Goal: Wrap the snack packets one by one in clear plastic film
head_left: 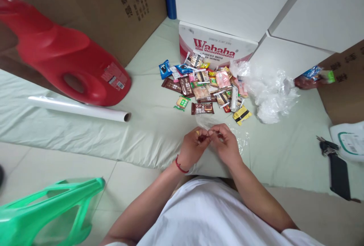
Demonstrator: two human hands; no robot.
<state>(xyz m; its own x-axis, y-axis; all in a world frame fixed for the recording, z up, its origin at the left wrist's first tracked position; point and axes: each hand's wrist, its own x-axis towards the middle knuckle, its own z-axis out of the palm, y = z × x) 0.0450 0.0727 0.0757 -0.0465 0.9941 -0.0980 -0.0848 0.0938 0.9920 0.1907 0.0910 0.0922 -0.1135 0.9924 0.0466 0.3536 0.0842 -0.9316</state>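
Note:
Both hands meet fingertip to fingertip above the light green sheet point(148, 132). My left hand point(195, 145), with a red cord at the wrist, pinches the edge of a clear plastic bag point(241, 141). My right hand point(225, 143) pinches that same bag right beside it. The bag is thin and see-through, spreading behind and to the right of the fingers. Just beyond lies a heap of small wrapped snacks point(201, 91) in brown, yellow, green, blue and pink. A brown-wrapped snack point(202, 108) is nearest to the hands.
A heap of crumpled clear bags point(273, 90) lies right of the snacks. Behind stands a Wahaha carton point(217, 45). Leftward are a red jug point(71, 56) and a white roll point(79, 108). A green stool point(51, 212) stands on the floor; keys point(328, 147) lie far right.

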